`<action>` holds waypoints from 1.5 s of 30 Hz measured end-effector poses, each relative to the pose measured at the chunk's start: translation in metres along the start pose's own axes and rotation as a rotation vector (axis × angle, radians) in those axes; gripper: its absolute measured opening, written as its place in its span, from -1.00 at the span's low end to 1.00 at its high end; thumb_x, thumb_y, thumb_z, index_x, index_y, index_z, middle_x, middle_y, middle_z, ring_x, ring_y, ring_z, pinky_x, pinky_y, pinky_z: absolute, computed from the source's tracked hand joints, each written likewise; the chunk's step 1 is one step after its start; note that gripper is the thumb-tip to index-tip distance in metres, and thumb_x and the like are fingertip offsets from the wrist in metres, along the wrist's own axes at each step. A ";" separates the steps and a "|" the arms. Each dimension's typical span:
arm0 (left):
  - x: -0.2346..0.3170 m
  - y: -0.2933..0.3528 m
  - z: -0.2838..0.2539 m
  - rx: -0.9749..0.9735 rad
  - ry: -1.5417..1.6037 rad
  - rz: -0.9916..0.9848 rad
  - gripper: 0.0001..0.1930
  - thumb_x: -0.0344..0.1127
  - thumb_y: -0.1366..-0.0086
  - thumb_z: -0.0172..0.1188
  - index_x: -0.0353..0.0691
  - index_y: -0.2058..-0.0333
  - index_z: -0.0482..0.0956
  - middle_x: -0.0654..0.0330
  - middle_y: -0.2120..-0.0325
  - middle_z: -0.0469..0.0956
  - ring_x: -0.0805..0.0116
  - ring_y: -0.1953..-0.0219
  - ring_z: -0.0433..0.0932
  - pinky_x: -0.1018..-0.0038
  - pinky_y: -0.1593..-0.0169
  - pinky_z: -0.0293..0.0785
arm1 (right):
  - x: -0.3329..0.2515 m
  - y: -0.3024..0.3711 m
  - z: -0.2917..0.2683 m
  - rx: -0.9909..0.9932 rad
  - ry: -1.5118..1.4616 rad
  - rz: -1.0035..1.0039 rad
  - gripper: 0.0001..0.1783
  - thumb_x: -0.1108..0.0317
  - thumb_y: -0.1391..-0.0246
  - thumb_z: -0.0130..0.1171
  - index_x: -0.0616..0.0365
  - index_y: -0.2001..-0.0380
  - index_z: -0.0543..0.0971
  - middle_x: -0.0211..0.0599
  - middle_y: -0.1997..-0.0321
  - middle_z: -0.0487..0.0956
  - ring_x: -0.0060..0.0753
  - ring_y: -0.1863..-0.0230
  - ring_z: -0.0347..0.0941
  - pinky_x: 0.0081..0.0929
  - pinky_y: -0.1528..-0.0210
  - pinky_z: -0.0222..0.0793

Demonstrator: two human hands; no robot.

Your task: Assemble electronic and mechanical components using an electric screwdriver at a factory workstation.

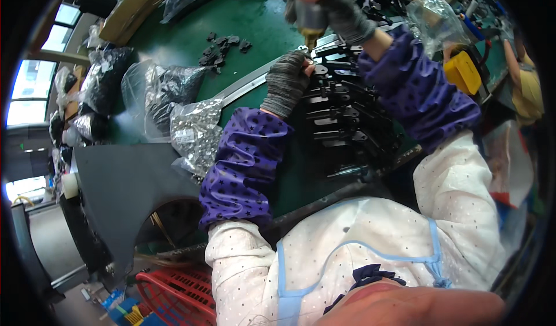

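Observation:
My right hand (349, 17), in a grey fingerless glove, is wrapped round a power screwdriver (311, 17) with a grey body and a brass-coloured nose. The tool points down, its tip just above my left fingertips. My left hand (286, 81), gloved the same way, is closed, thumb and fingertips together at a long silver metal rail (246, 86). Whatever small piece they pinch is too small to make out. Beside that hand, rows of black and silver hinge-like metal parts (341, 117) lie on the green tabletop (174, 39).
Small black parts (220, 51) lie in a pile farther left. Clear bags of black parts (165, 91) and shiny metal pieces (196, 135) sit left of my arm. A yellow container (462, 73) stands right; another person's arm (512, 65) shows beyond. Below left is a red basket (179, 294).

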State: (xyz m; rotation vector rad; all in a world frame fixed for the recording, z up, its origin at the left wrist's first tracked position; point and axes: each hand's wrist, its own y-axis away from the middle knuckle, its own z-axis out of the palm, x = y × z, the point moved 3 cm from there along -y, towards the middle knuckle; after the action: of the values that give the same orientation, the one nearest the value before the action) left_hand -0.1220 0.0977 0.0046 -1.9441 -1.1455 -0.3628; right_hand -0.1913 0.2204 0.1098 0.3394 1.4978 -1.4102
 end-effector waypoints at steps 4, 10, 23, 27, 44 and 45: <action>-0.010 -0.012 -0.011 -0.060 0.172 0.034 -0.85 -0.39 0.02 0.26 -0.20 0.48 0.46 0.15 0.59 0.48 0.31 0.53 0.46 0.45 0.39 0.38 | -0.021 -0.005 -0.018 0.043 0.159 -0.020 -0.60 0.32 0.09 0.24 0.17 0.17 0.38 -0.42 0.32 0.47 -0.54 0.29 0.42 -0.52 0.30 0.42; -0.087 -0.074 -0.030 -0.502 -0.892 -0.213 -0.81 -0.26 -0.02 0.12 -0.14 0.36 0.58 0.00 0.36 0.54 0.03 0.29 0.54 0.19 0.24 0.46 | -0.092 0.039 -0.040 -0.038 0.644 0.414 -0.29 0.25 0.13 0.29 0.11 -0.08 0.20 -0.37 0.24 0.42 -0.55 0.26 0.37 -0.57 0.21 0.32; -0.069 -0.034 -0.044 -0.185 0.221 -0.253 -0.75 -0.50 -0.04 0.17 -0.27 0.25 0.45 0.23 0.35 0.48 0.49 0.29 0.43 0.56 0.18 0.36 | -0.104 0.211 -0.195 -0.092 1.534 0.822 -0.78 0.25 0.00 0.01 0.10 0.30 0.45 -0.18 0.37 0.49 -0.20 0.30 0.44 -0.37 0.24 0.32; -0.008 0.002 -0.044 -0.065 0.465 -0.306 -0.78 -0.48 -0.04 0.18 -0.27 0.28 0.46 0.26 0.43 0.48 0.47 0.34 0.45 0.54 0.21 0.37 | -0.078 0.200 -0.199 -0.089 1.662 0.786 -0.78 0.22 0.07 0.06 0.13 0.40 0.48 -0.10 0.44 0.50 -0.10 0.36 0.44 -0.32 0.28 0.33; 0.043 0.036 -0.012 0.016 0.141 0.035 -0.84 -0.47 0.06 0.27 -0.27 0.43 0.51 0.15 0.46 0.49 0.32 0.40 0.49 0.50 0.30 0.40 | -0.056 0.139 -0.056 -0.210 0.463 0.821 -0.75 0.20 0.03 0.14 0.18 0.39 0.48 -0.54 0.56 0.44 -0.77 0.65 0.31 -0.80 0.61 0.26; 0.043 0.038 -0.013 0.040 0.140 0.056 -0.82 -0.48 0.08 0.28 -0.27 0.44 0.51 0.14 0.46 0.50 0.32 0.38 0.50 0.50 0.28 0.41 | -0.043 0.133 -0.046 -0.239 0.421 0.801 -0.75 0.21 0.03 0.14 0.17 0.39 0.49 -0.52 0.57 0.44 -0.77 0.67 0.30 -0.81 0.64 0.24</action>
State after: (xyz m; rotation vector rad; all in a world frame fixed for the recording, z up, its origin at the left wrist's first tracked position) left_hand -0.0647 0.1042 0.0188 -1.8808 -0.9993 -0.4353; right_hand -0.0918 0.3150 0.0575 1.0004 1.5739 -0.5330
